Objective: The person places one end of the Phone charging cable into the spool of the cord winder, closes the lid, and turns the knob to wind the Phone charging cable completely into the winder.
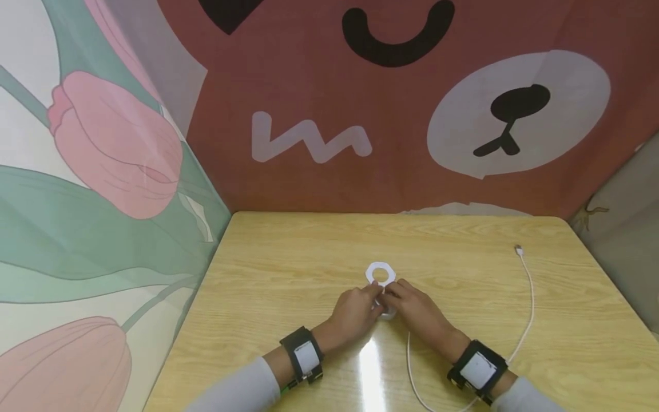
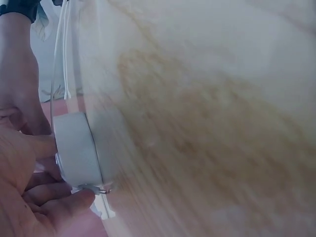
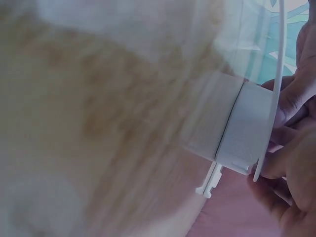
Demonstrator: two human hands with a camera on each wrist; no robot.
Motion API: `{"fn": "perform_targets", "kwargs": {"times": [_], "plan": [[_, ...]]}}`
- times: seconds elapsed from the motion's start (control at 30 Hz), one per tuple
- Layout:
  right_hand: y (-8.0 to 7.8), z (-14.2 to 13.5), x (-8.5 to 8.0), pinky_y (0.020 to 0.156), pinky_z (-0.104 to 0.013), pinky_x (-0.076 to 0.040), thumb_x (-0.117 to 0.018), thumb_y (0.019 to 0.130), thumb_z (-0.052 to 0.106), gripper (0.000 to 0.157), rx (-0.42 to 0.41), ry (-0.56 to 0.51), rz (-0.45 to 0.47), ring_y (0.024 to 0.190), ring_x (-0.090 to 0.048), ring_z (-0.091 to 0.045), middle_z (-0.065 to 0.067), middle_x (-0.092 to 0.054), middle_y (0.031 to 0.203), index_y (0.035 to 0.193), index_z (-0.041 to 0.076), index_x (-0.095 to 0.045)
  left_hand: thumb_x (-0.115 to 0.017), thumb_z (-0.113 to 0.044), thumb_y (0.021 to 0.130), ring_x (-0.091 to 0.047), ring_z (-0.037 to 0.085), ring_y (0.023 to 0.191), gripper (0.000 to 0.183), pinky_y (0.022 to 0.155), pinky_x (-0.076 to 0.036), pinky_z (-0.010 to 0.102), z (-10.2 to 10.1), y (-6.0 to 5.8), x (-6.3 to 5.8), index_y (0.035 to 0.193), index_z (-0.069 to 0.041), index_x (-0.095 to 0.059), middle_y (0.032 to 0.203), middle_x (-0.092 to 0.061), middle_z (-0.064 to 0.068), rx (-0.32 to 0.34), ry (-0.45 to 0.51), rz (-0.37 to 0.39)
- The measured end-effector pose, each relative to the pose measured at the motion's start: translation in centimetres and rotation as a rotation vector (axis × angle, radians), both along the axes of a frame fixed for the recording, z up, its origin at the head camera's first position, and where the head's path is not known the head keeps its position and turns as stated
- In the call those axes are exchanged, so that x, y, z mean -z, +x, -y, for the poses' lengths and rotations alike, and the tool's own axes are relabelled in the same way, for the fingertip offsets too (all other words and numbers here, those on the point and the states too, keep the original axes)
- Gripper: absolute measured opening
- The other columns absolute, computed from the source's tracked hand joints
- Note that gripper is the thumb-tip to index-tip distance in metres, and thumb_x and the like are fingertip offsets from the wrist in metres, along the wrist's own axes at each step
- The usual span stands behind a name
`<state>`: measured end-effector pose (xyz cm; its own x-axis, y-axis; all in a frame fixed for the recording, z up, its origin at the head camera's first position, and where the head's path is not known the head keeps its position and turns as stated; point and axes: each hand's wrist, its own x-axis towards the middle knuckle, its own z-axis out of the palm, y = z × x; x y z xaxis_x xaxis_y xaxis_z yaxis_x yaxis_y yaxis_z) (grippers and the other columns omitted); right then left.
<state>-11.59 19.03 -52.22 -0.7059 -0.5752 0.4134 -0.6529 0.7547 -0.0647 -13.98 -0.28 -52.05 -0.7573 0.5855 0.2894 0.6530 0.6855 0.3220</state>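
Observation:
A small white rounded block [image 2: 76,149] stands on the wooden table [image 1: 288,246] under both hands. My left hand [image 1: 355,312] grips it, one digit against its upper face and others around its far side. My right hand [image 1: 419,315] comes in from the other side, and its fingertips [image 3: 274,165] pinch a white cable [image 3: 279,59] that runs across the block's upper face. Just beyond the fingers lies a flat white octagonal ring [image 1: 369,273] with a round hole. In the head view the hands hide most of the block.
The cable loops toward the table's front, passes beneath the right forearm and ends in a USB plug [image 1: 519,250] at the back right. Printed cloths hang behind the table and along its left side. Each wrist wears a black strap [image 1: 304,355] with a white pad.

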Motion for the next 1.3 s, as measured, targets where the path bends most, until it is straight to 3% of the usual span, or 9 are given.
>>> {"fn": "perform_targets", "kwargs": {"times": [0.27, 0.57, 0.73, 0.97, 1.13, 1.3], "plan": [[-0.2, -0.2, 0.1, 0.080, -0.022, -0.059, -0.076, 0.070, -0.021, 0.056, -0.005, -0.068, 0.009, 0.100, -0.058, -0.010, 0.002, -0.065, 0.110, 0.113, 0.015, -0.078, -0.075, -0.033, 0.093, -0.061, -0.001, 0.060, 0.036, 0.056, -0.048, 0.012, 0.1, 0.1, -0.5, 0.122, -0.011, -0.072, 0.118, -0.076, 0.009, 0.003, 0.012, 0.050], [-0.4, -0.5, -0.1, 0.080, -0.025, -0.060, -0.075, 0.070, -0.020, 0.045, -0.001, -0.121, -0.020, 0.096, -0.063, -0.013, 0.000, -0.068, 0.109, 0.104, 0.010, -0.076, -0.079, -0.039, 0.087, -0.066, 0.003, 0.062, 0.042, 0.055, -0.051, 0.015, 0.0, -0.1, -0.5, 0.119, -0.012, -0.074, 0.112, -0.078, 0.008, -0.010, -0.019, -0.026], [-0.2, -0.4, -0.1, 0.072, -0.020, -0.058, -0.076, 0.070, -0.018, 0.046, -0.023, -0.100, -0.051, 0.090, -0.059, -0.009, 0.003, -0.066, 0.104, 0.104, 0.013, -0.077, -0.077, -0.038, 0.091, -0.060, 0.000, 0.059, 0.035, 0.053, -0.047, 0.013, 0.0, -0.1, -0.7, 0.116, -0.013, -0.074, 0.107, -0.079, 0.006, -0.001, -0.007, -0.005], [0.6, 0.6, -0.4, 0.068, -0.016, -0.053, -0.079, 0.074, -0.014, 0.040, 0.004, -0.058, -0.012, 0.086, -0.051, -0.008, 0.003, -0.058, 0.097, 0.106, 0.011, -0.077, -0.076, -0.028, 0.092, -0.053, 0.000, 0.054, 0.025, 0.048, -0.040, 0.013, -0.1, -0.2, -0.5, 0.111, -0.012, -0.074, 0.081, -0.076, -0.001, -0.002, 0.019, 0.021], [1.2, 1.3, -0.8, 0.066, -0.018, -0.052, -0.081, 0.077, -0.008, 0.040, 0.036, 0.041, -0.023, 0.085, -0.051, -0.010, 0.002, -0.054, 0.094, 0.115, 0.005, -0.076, -0.076, -0.020, 0.090, -0.052, 0.001, 0.055, 0.026, 0.047, -0.040, 0.015, -0.1, -0.2, -0.6, 0.115, -0.011, -0.075, 0.093, -0.080, 0.003, -0.019, 0.010, 0.034], [1.2, 1.0, -0.8, 0.071, -0.020, -0.057, -0.082, 0.075, -0.007, 0.041, 0.073, 0.058, -0.010, 0.089, -0.056, -0.011, 0.001, -0.064, 0.102, 0.112, 0.009, -0.075, -0.077, -0.023, 0.091, -0.056, 0.002, 0.057, 0.026, 0.049, -0.041, 0.014, -0.2, -0.1, -0.4, 0.114, -0.012, -0.075, 0.096, -0.080, 0.005, -0.011, 0.011, 0.034]]}}
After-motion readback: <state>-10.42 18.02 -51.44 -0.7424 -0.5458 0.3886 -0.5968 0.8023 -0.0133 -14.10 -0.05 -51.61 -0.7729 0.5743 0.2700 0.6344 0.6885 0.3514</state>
